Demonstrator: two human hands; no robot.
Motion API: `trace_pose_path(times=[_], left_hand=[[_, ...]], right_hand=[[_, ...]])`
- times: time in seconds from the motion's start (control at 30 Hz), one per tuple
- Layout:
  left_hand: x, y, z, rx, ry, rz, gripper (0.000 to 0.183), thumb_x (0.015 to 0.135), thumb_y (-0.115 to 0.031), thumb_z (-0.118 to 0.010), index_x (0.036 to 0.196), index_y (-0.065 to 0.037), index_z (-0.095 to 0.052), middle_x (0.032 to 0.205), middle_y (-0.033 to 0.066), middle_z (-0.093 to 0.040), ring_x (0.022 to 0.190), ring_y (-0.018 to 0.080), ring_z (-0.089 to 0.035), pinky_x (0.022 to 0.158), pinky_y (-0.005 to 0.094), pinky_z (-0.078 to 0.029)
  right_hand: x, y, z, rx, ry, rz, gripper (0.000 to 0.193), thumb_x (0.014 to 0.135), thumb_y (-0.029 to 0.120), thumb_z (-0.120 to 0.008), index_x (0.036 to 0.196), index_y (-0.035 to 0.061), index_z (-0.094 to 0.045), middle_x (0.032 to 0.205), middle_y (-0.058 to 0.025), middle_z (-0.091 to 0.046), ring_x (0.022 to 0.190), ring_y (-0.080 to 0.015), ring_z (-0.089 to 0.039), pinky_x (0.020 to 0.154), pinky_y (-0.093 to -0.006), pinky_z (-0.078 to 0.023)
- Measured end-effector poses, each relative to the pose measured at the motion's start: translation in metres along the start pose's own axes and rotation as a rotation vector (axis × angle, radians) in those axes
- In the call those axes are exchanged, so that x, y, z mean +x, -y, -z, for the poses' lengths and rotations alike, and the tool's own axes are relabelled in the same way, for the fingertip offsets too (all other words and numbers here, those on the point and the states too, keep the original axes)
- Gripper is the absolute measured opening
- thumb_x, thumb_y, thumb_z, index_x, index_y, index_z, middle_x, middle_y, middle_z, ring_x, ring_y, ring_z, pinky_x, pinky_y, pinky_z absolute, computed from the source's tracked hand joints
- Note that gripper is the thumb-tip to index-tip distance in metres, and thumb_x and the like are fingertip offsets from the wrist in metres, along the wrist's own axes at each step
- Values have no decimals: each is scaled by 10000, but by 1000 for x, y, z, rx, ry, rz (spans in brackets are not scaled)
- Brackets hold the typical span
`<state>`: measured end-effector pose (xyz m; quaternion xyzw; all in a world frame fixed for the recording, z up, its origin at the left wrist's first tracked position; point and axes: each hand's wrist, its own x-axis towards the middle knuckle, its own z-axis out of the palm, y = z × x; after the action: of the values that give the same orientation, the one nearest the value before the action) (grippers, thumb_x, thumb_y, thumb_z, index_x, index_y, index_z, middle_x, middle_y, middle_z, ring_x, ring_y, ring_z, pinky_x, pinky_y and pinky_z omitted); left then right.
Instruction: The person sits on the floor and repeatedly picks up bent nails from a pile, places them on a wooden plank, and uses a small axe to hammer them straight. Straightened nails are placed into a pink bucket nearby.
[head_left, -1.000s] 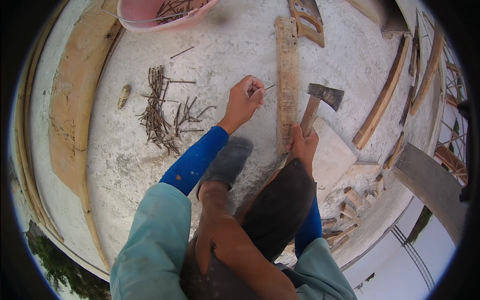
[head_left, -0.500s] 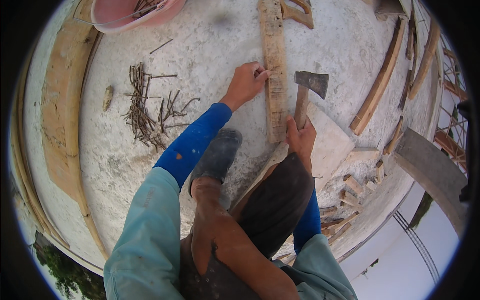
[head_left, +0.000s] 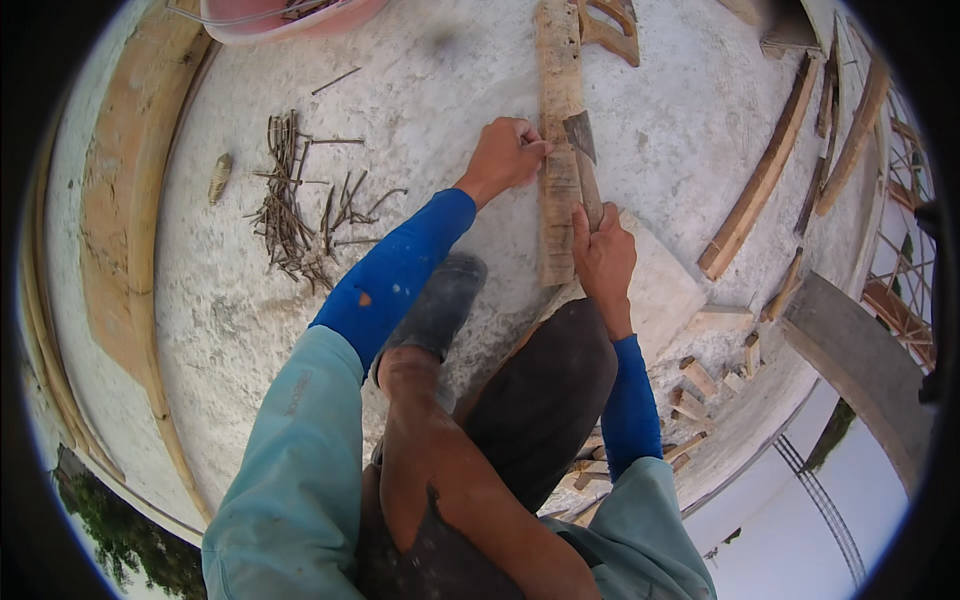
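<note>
My right hand [head_left: 605, 262] is wrapped round the wooden handle of a hatchet [head_left: 588, 186]. The hatchet's dark head lies over the right part of a narrow wooden plank [head_left: 558, 235] that stretches away from me on the floor. At the plank's left edge, my left hand [head_left: 506, 158] is closed in a pinch; whatever sits between its fingertips is too small to make out. Left of that hand lies a heap of long rusty nails [head_left: 285, 215], with a few scattered beside it.
A handsaw [head_left: 612, 35] lies by the plank's far end. Far left stands a pink basin [head_left: 290, 25] near a long board [head_left: 125, 200]. Wooden beams [head_left: 765, 170] and several short offcuts [head_left: 695, 378] lie on the right. My shoe [head_left: 440, 300] is close to the plank.
My right hand has raised and turned the hatchet, bringing its head left over the plank. My left hand keeps its pinch at the plank's edge. The whole view has shifted slightly.
</note>
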<state>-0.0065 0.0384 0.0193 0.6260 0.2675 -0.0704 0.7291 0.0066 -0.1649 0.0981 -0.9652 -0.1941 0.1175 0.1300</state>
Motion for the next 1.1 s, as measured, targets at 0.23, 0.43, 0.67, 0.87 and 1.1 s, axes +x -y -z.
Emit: trace_pose_path(times=[0.23, 0.43, 0.67, 0.87, 1.1], left_hand=[[-1, 5, -4, -126, 2, 46, 218, 1002, -148, -720, 889, 38, -700, 662, 69, -671, 506, 137, -607, 472, 303, -485], [2, 5, -4, -90, -21, 17, 219, 1001, -149, -720, 905, 47, -699, 664, 69, -673, 506, 132, -609, 459, 293, -482], [1, 4, -4, -30, -50, 2, 203, 988, -134, -724, 890, 43, -702, 655, 80, -680, 520, 138, -639, 461, 304, -491], [-10, -1, -10, 146, -158, -324, 178, 973, -113, -730, 891, 38, -683, 676, 125, -673, 551, 195, -603, 549, 363, -487], [-40, 0, -24, 188, -157, -390, 167, 975, -96, -724, 885, 36, -672, 678, 134, -668, 564, 212, -605, 581, 379, -490]], right_hand=[[-5, -12, 5, 179, -112, -15, 505, 1064, 488, -618, 991, -11, -632, 691, -272, -672, 661, -483, -693, 583, -542, -528], [1, -10, 6, -111, 26, -6, 465, 1056, 460, -648, 945, 10, -610, 675, -261, -672, 631, -470, -693, 560, -527, -531], [-9, -14, 2, 153, -69, 9, 496, 1049, 470, -652, 942, -13, -623, 681, -281, -672, 639, -489, -690, 567, -537, -536], [-5, -20, -8, 285, 129, -196, 574, 1052, 523, -648, 955, -43, -648, 685, -259, -675, 614, -419, -700, 567, -502, -525], [-18, -14, -6, 522, 147, -396, 572, 1050, 501, -673, 987, -68, -668, 682, -145, -668, 655, -235, -676, 639, -422, -538]])
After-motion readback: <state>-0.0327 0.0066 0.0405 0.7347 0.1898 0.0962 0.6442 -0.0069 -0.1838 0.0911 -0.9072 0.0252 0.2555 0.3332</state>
